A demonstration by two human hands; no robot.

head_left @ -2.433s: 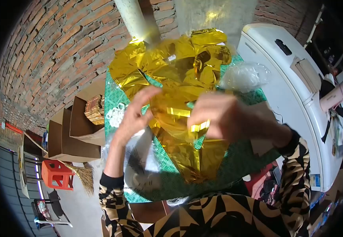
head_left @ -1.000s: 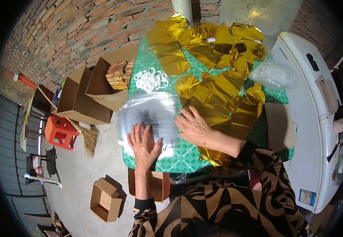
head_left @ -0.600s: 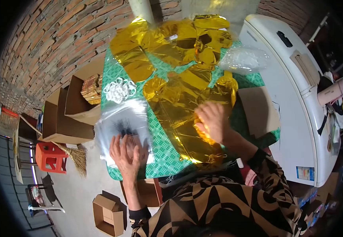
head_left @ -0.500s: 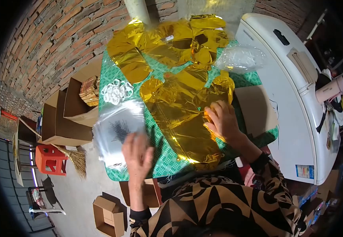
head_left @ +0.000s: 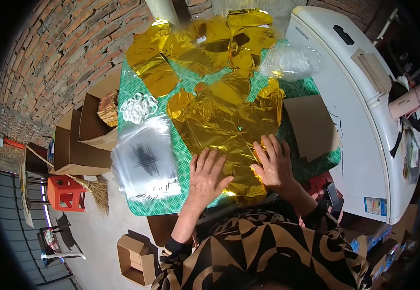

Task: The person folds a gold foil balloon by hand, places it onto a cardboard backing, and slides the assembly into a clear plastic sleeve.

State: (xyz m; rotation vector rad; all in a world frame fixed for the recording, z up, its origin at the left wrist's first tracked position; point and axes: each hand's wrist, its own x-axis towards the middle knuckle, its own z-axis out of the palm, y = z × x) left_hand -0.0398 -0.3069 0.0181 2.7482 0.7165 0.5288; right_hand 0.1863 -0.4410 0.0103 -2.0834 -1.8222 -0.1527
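Note:
A large gold foil sheet [head_left: 214, 125] lies flat on the green checked tablecloth [head_left: 147, 209], reaching the table's near edge. My left hand [head_left: 207, 178] rests on its lower left side with the fingers spread. On the foil's lower right side lies my right hand [head_left: 272, 164], fingers apart, palm down. More gold foil pieces [head_left: 154, 67] spread over the far part of the table. Left of the foil is a stack of clear plastic bags [head_left: 144, 159], with a pile of white rings [head_left: 139, 108] just beyond it.
A clear plastic bundle [head_left: 292, 62] sits at the table's far right, above a cardboard sheet [head_left: 311, 126]. A white appliance [head_left: 345, 111] stands along the right. Cardboard boxes [head_left: 81, 157], a red stool [head_left: 66, 193] and a straw broom [head_left: 96, 191] are at the left.
My left hand has moved right from the plastic bags onto the gold foil. My right hand is slightly lower, and its fingers are more spread. The whole view has shifted slightly.

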